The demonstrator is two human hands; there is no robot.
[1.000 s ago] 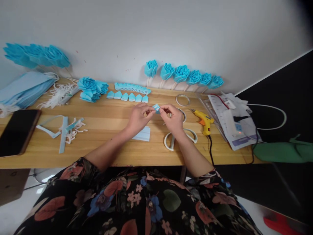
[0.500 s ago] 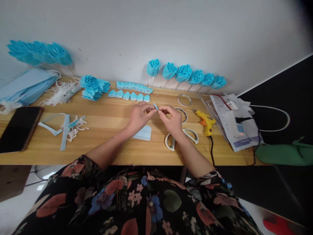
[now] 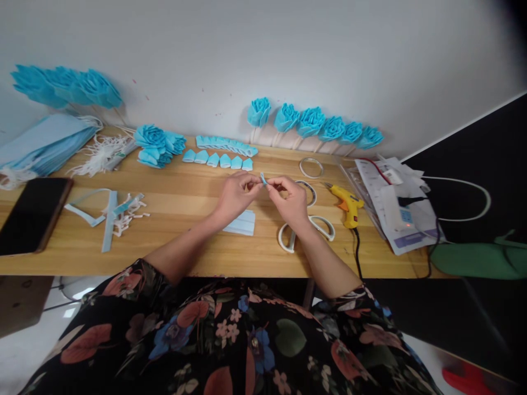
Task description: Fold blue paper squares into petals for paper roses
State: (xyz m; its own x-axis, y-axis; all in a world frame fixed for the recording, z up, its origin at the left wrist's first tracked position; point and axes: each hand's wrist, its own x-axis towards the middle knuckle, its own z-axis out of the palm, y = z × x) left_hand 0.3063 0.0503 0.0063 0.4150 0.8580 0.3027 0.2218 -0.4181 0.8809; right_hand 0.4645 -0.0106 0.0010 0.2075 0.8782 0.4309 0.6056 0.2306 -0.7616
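My left hand point(image 3: 235, 196) and my right hand point(image 3: 289, 200) meet above the middle of the wooden table point(image 3: 181, 241). Both pinch one small blue fabric piece point(image 3: 263, 179) between their fingertips; it now shows edge-on as a thin strip. A flat blue fabric rectangle point(image 3: 244, 223) lies on the table just below my left hand. White-handled scissors point(image 3: 306, 230) lie under my right wrist. A row of folded blue petals point(image 3: 218, 159) sits a little farther back.
Blue fabric roses point(image 3: 315, 124) lean on the wall behind; more roses point(image 3: 158, 144) lie at left. A yellow glue gun point(image 3: 347, 203) with cord lies right, beside papers point(image 3: 397, 211). A dark phone point(image 3: 31, 215), cut strips point(image 3: 107, 211) and stacked blue masks point(image 3: 43, 145) are left.
The blue piece between my fingertips has turned from showing its flat face to edge-on and narrower. Both hands stayed together at the same place; the view shifted slightly.
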